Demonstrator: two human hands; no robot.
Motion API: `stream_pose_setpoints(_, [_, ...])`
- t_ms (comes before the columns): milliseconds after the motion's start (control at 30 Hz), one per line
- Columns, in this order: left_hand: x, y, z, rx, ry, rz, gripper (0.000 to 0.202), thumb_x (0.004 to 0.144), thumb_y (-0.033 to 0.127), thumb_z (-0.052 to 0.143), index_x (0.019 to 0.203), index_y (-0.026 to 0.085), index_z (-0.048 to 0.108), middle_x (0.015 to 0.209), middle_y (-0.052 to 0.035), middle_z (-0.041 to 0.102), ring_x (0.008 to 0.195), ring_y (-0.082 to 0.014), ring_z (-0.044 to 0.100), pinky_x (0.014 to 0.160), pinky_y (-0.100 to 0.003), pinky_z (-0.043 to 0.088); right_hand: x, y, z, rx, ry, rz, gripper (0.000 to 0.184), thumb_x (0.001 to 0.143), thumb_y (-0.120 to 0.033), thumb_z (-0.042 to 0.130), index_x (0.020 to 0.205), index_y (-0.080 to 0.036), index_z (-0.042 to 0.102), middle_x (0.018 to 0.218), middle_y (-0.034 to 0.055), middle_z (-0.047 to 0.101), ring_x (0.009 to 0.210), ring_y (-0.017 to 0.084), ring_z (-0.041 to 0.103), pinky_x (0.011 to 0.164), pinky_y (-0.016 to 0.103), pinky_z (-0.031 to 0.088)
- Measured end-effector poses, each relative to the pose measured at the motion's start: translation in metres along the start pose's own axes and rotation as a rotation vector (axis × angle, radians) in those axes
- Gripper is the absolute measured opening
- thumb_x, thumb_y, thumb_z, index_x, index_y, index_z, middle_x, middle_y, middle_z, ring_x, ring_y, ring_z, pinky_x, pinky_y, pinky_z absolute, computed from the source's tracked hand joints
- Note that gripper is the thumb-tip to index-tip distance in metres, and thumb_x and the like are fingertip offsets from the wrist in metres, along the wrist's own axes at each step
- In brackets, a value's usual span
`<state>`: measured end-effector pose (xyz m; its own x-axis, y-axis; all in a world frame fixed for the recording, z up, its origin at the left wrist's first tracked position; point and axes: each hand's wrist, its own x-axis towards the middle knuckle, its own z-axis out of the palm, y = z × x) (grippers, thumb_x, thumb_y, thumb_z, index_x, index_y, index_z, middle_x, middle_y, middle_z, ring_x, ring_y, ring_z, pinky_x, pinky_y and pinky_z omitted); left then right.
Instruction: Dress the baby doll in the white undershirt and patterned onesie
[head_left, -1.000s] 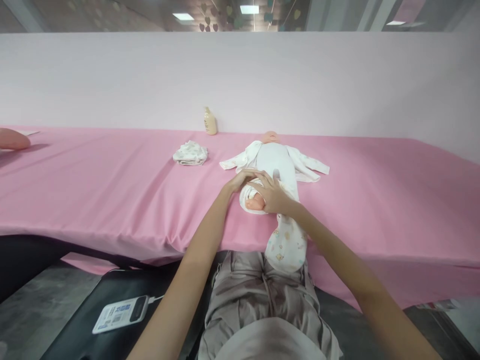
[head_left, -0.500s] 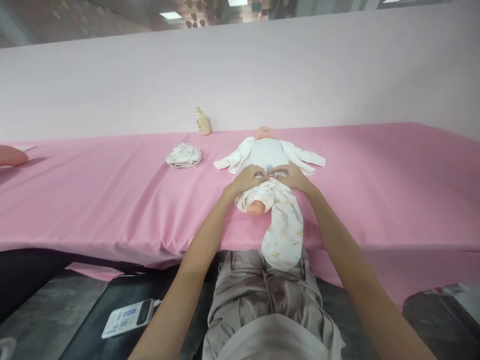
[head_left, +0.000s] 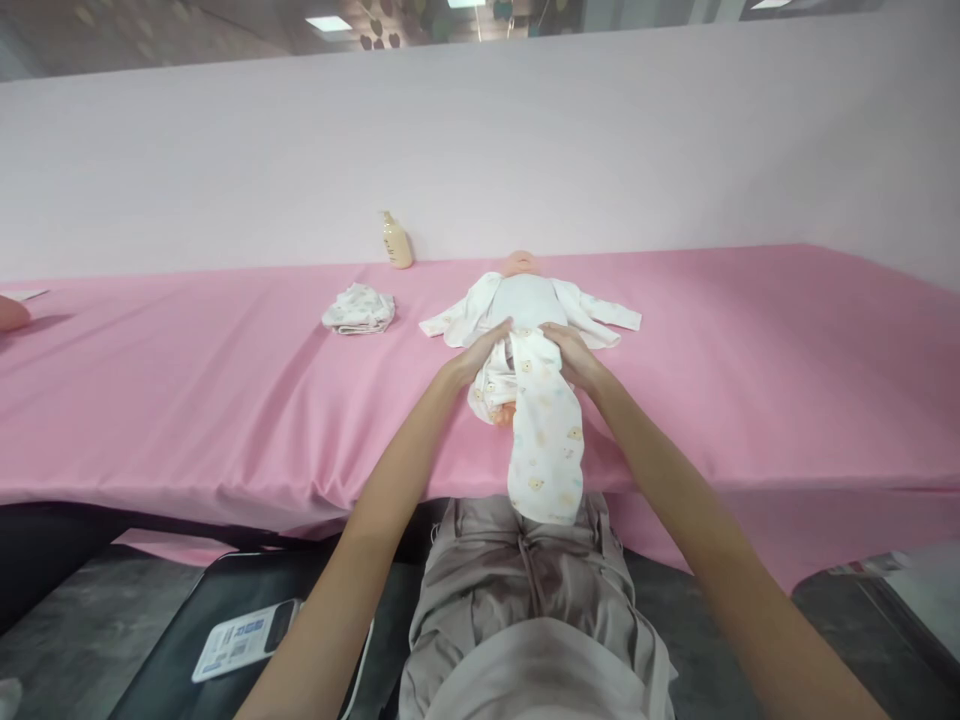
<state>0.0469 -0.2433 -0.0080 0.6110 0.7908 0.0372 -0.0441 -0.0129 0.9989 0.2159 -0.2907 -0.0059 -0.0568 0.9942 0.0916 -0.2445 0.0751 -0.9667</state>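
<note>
The bench [head_left: 750, 380] was covered by a smooth pink cloth [head_left: 187, 400], which draped over the near edge in folds. Its far edge met a plain white wall [head_left: 480, 150], topped by a glass strip [head_left: 187, 40] showing ceiling lights. Grey floor [head_left: 67, 600] and a black chair seat [head_left: 172, 640] lay below the near edge; a white flat device [head_left: 236, 643] with a dark end rested on the seat.

The doll [head_left: 529, 300], with a pale torso, lay lengthwise, head toward the far edge. A white long-sleeved fabric top [head_left: 613, 314] was spread beneath it. The white printed fabric trousers [head_left: 546, 420] were at its lower body: one leg was bunched around a foot, the other extended past the near edge above the person's lap.

The left hand [head_left: 484, 350] and right hand [head_left: 571, 355] touched opposite sides of the trousers' upper end. Each grip was partly curled; whether either pinched the fabric could not be told.

A folded white cloth stack [head_left: 360, 310] and, near the far edge, a cream pump bottle [head_left: 397, 243] stood well apart from the left hand. Rightward, the pink surface continued broadly beyond the right forearm.
</note>
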Motion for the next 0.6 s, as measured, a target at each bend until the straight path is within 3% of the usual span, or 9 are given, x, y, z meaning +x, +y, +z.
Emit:
stream_pose_setpoints(67, [-0.005, 0.006, 0.005, 0.102, -0.072, -0.017, 0.034, 0.074, 0.047, 0.066, 0.076, 0.014, 0.065, 0.071, -0.0053, 0.068, 0.073, -0.0213, 0.064, 0.072, -0.034, 0.048, 0.0, 0.001, 0.0, 0.014, 0.045, 0.011, 0.03, 0.067, -0.042, 0.069, 0.068, -0.02, 0.05, 0.06, -0.0044, 0.05, 0.055, 0.011, 0.046, 0.056, 0.026, 0.039])
stream_pose_setpoints(133, [-0.007, 0.009, 0.009, 0.099, -0.054, 0.004, 0.025, 0.069, 0.035, 0.073, 0.08, 0.013, 0.067, 0.075, -0.0044, 0.069, 0.074, -0.0199, 0.065, 0.073, -0.032, 0.048, -0.002, -0.001, -0.001, -0.016, 0.01, 0.022, 0.033, 0.071, -0.049, 0.066, 0.069, -0.019, 0.052, 0.062, -0.0033, 0.054, 0.057, 0.012, 0.05, 0.059, 0.027, 0.043])
stream_pose_setpoints(233, [-0.002, 0.006, 0.011, -0.151, 0.041, 0.016, 0.019, 0.071, 0.026, 0.071, 0.081, 0.011, 0.065, 0.075, -0.0049, 0.07, 0.071, -0.018, 0.066, 0.072, -0.029, 0.05, -0.005, -0.005, -0.002, -0.074, -0.124, 0.076, 0.035, 0.071, -0.051, 0.067, 0.071, -0.018, 0.056, 0.067, -0.0004, 0.06, 0.064, 0.015, 0.057, 0.065, 0.028, 0.046])
stream_pose_setpoints(333, [0.004, -0.002, 0.011, -0.374, 0.029, -0.047, 0.015, 0.076, 0.024, 0.064, 0.083, 0.01, 0.064, 0.075, -0.0075, 0.071, 0.073, -0.0188, 0.067, 0.074, -0.029, 0.051, -0.005, -0.007, 0.0, -0.126, -0.184, 0.125, 0.029, 0.065, -0.035, 0.077, 0.082, -0.017, 0.061, 0.077, 0.0026, 0.066, 0.073, 0.017, 0.061, 0.07, 0.027, 0.049])
stream_pose_setpoints(467, [0.003, -0.005, 0.012, -0.386, -0.072, -0.133, 0.024, 0.081, 0.031, 0.061, 0.089, 0.009, 0.065, 0.082, -0.0109, 0.072, 0.078, -0.0215, 0.069, 0.079, -0.032, 0.052, 0.001, 0.001, 0.001, -0.021, -0.042, 0.06, 0.023, 0.069, -0.028, 0.074, 0.084, -0.017, 0.062, 0.08, 0.0037, 0.067, 0.075, 0.016, 0.062, 0.072, 0.027, 0.05])
stream_pose_setpoints(600, [-0.004, -0.003, 0.011, -0.133, -0.154, -0.139, 0.035, 0.067, 0.023, 0.077, 0.098, 0.01, 0.065, 0.09, -0.0115, 0.073, 0.079, -0.0237, 0.069, 0.077, -0.035, 0.052, 0.008, 0.009, 0.002, 0.034, 0.074, 0.033, 0.021, 0.075, -0.033, 0.071, 0.086, -0.019, 0.059, 0.084, 0.0032, 0.066, 0.079, 0.016, 0.063, 0.074, 0.028, 0.053])
